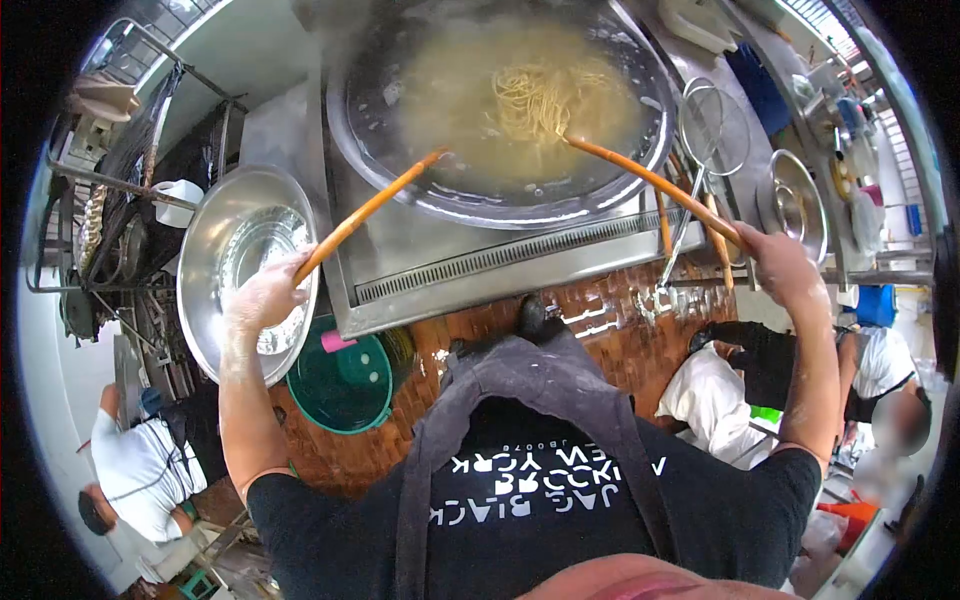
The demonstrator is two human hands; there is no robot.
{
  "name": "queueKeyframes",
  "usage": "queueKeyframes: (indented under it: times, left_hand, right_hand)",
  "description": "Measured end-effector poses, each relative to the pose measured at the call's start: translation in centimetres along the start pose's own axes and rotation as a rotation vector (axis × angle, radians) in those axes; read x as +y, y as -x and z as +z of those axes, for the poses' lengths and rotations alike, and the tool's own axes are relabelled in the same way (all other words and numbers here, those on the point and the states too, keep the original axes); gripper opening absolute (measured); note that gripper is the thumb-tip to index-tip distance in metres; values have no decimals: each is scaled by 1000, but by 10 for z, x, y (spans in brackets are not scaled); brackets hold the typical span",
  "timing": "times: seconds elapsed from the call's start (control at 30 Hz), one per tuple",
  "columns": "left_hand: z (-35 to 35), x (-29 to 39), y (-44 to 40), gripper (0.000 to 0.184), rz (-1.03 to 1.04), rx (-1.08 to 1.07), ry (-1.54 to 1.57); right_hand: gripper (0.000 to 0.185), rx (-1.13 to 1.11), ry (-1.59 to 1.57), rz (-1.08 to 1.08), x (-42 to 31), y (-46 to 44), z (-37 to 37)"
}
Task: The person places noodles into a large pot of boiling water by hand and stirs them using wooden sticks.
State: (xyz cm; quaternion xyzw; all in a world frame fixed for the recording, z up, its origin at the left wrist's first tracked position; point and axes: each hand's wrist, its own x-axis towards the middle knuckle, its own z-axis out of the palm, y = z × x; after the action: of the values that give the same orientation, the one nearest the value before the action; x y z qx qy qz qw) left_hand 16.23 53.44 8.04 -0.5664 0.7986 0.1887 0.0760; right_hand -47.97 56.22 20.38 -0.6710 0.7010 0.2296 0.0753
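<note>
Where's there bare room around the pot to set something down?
Bare: steel ledge between pot and slotted vent, partly under the stick in the left hand; steel counter between basin and pot. Crowded: right of the pot, with strainer, spare sticks and bowl.

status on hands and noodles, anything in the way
Left hand gripping left stick, right hand gripping right stick. Noodles in pot, right stick's tip at them. Nothing visibly blocking.

White print (545, 485) on the black shirt (500, 550): I make out JAG BLACK and NEW YORK. Line between those two, unclear to me. Tiny code (583, 444) alongside starts JB00, last digits too small to be sure.
</note>
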Motion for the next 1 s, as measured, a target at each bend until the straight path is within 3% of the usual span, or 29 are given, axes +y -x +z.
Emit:
queueKeyframes:
  times: [0.07, 0.1, 0.13, 0.27, 0.53, 0.63, 0.83, 1.0]
  left_hand:
    - [19, 18, -28, 74, -50, -51, -45]
    - [34, 26, -49, 54, -103, -100, -120]
    - [28, 56, -65, 52, -208, -182, -195]
    - [53, 67, -114, 51, -155, -117, -106]
    - [102, 68, -223, 43, -261, -70, 249]
    - [94, 73, -272, 41, -205, -76, 113]
    - [81, 86, -352, 38, -166, 3, 98]
    - [85, 77, -319, 46, -83, 12, 150]
  right_hand:
    - [26, 61, 64, -70, -9, -22, 25]
    - [30, 74, 47, -116, -2, -47, 52]
    - [29, 53, 9, -156, -6, -66, 64]
    - [29, -60, -40, -244, -36, -150, 114]
    - [22, 13, -316, -292, -102, -222, 186]
    - [29, -1, -313, -256, -116, -252, 190]
    - [22, 22, -360, -334, -99, -306, 169]
    - [32, 7, -350, -429, -81, -301, 161]
